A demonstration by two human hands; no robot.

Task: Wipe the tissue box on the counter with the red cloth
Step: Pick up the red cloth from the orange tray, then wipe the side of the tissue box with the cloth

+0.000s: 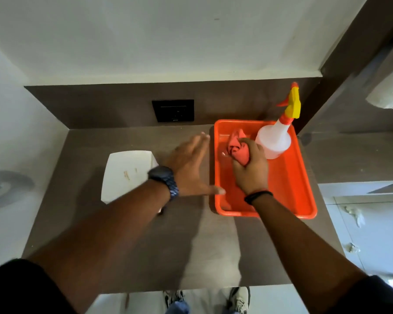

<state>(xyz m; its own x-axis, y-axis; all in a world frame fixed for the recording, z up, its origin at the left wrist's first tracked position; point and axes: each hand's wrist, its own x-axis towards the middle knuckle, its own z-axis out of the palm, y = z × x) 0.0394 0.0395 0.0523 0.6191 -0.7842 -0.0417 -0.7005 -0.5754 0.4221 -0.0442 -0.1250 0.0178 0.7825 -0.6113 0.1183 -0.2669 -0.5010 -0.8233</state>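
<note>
Status: early stage, wipe not started.

Right hand point(251, 171) is inside the orange tray point(304, 196), fingers clenched around the bunched red cloth point(237, 147). Cloth sits low in the tray, just beside the spray bottle point(273, 141); I can't tell whether it's lifted off the tray floor or resting on it.

Left hand point(188, 165) is flat and spread, fingers released, holding nothing. It's over the counter point(127, 245) in the gap between tray and tissue box, thumb near the tray's left rim (whether the palm touches the counter is unclear, slight motion blur).

Tissue box point(128, 175) is on the counter left of the tray, partly covered by the left forearm and watch. White, with a few brownish marks visible on its top face. Cloth and box are well apart, no contact.

Done, judging from the layout: cloth is gripped. That's it.

Left:
- bring cloth out of the tray and across to the box
- wipe the box, at least the marked top face
- probably steady the box with the left hand, since it looks light enough to slide under a wipe

Spray bottle is untouched by either hand and the task doesn't call for it.
</note>
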